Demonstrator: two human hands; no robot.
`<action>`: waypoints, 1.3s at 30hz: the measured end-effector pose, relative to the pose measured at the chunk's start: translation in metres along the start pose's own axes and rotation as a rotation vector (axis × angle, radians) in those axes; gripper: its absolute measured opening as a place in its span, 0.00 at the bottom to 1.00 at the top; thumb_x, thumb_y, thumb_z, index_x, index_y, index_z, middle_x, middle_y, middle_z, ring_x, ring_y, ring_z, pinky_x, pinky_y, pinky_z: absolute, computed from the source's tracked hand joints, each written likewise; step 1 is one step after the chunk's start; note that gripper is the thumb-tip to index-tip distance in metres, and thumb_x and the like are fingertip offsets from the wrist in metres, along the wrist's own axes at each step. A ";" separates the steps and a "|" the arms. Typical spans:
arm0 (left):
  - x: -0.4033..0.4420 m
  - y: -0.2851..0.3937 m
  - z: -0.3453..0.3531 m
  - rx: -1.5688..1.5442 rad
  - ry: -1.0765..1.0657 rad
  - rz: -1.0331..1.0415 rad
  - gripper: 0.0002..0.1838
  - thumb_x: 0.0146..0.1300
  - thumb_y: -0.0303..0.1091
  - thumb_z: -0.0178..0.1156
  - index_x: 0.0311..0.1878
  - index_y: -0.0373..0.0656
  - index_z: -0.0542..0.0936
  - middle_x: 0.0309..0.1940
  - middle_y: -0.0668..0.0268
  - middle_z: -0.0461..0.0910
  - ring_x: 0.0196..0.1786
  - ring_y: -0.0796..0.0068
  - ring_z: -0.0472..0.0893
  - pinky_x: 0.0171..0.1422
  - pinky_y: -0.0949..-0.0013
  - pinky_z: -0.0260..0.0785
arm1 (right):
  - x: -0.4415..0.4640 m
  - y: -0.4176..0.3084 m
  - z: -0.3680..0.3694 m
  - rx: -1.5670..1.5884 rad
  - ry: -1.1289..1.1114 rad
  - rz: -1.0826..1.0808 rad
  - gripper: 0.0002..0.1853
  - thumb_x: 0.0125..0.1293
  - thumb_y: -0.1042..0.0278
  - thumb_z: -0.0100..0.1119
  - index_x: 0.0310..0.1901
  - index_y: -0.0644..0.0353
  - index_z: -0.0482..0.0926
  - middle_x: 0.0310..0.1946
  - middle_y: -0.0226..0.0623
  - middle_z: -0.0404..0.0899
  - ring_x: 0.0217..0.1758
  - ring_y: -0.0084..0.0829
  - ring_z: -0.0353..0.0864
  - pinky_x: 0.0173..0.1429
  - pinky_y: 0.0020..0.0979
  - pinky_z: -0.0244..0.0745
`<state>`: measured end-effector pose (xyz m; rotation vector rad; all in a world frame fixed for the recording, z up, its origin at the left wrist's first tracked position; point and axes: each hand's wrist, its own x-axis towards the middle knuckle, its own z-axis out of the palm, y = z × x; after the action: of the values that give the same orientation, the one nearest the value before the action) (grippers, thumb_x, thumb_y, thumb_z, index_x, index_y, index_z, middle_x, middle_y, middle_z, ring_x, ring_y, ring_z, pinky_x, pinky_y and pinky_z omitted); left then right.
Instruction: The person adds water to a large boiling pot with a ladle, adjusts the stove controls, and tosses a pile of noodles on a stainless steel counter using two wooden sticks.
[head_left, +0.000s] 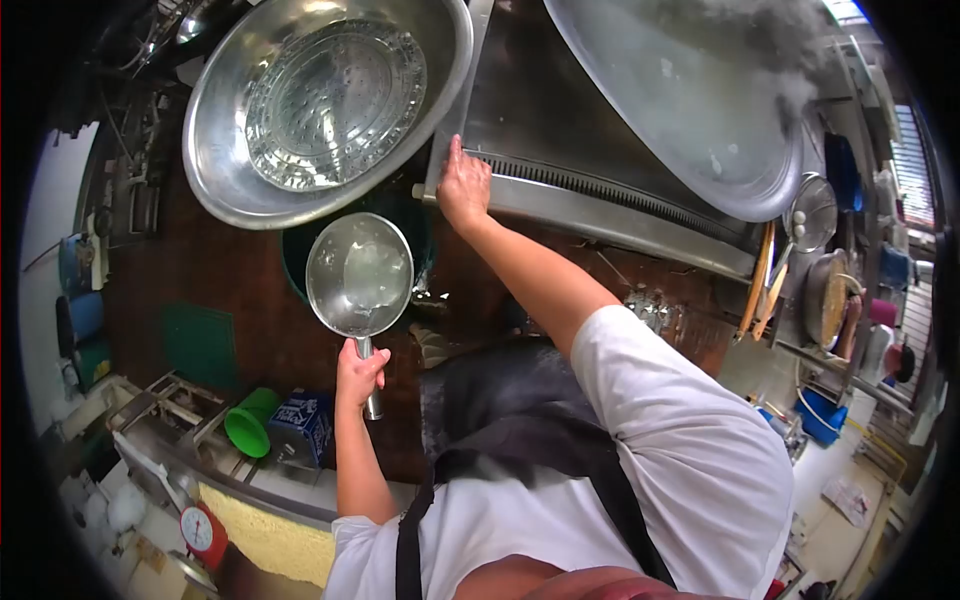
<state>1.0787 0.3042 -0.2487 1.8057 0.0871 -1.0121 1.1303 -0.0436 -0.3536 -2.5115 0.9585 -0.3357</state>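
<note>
In the head view, the metal dipper has a shallow pool of liquid in the bottom of its round bowl. Above it, the wide steel basin contains clear liquid, with bright ripples and a ring-shaped pattern on the bottom. At upper right, a very large metal pan contains cloudy greyish liquid, with steam rising at its far side. A dark green tub shows partly behind the dipper; its contents are too hidden to tell.

The left hand is wrapped around the dipper's tubular handle, thumb lying against it, just below the bowl; the handle's end sticks out past the hand. The right hand rests at the corner of the steel stove edge, index finger stretched forward and the others bent; whether they clamp the edge I cannot tell.

The dipper's rim appears just below the basin's curved edge, well apart from the large pan. The stove edge runs to the right of the dipper, the black apron lies below and to the right, and brown floor opens out to the left, toward a bright green bucket beside a blue crate.
</note>
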 end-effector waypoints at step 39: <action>0.002 0.265 0.235 1.435 0.033 0.507 0.24 0.62 0.40 0.67 0.50 0.28 0.74 0.42 0.39 0.83 0.50 0.41 0.83 0.56 0.47 0.74 | -0.059 0.140 -0.098 -0.178 0.116 -0.131 0.29 0.69 0.45 0.53 0.56 0.64 0.79 0.54 0.57 0.77 0.63 0.54 0.73 0.75 0.56 0.56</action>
<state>1.0682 -0.0100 -0.0858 2.8334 -1.3121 -0.6352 0.9707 -0.1267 -0.3373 -2.7508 0.9044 -0.4593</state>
